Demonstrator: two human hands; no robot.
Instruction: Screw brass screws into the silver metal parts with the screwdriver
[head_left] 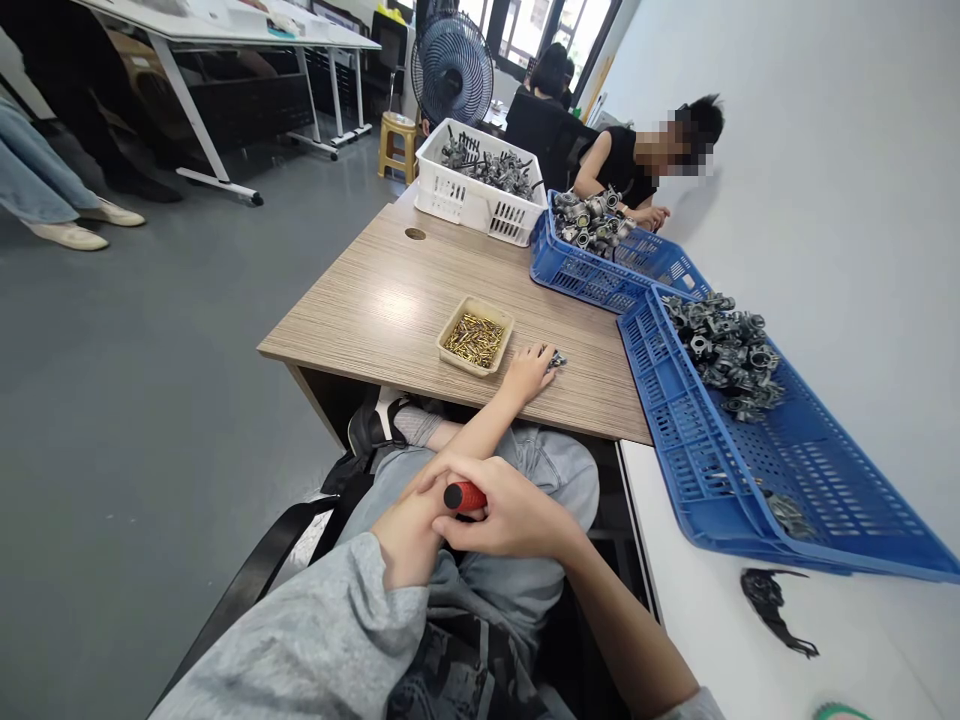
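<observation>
My left hand (529, 374) lies on the wood-look table, its fingers and thumb curled round a small silver metal part (556, 359) that shows beyond the fingertips. Just left of it stands a cream plastic tub (445, 352) full of small brass-coloured screws (475, 339). Nearer to me, my right hand (506, 508) is closed round a red handle with a black end (465, 496); the tool's far end is hidden. Fingers of that right hand also rest across my left forearm, above my lap.
Right of the table sit a long blue crate (720, 480) and another blue crate (581, 275), both with grey metal parts. A white crate (480, 210) of similar parts stands at the back. A black item (772, 605) lies at right. A person (630, 160) works beyond; a fan (452, 75) stands behind.
</observation>
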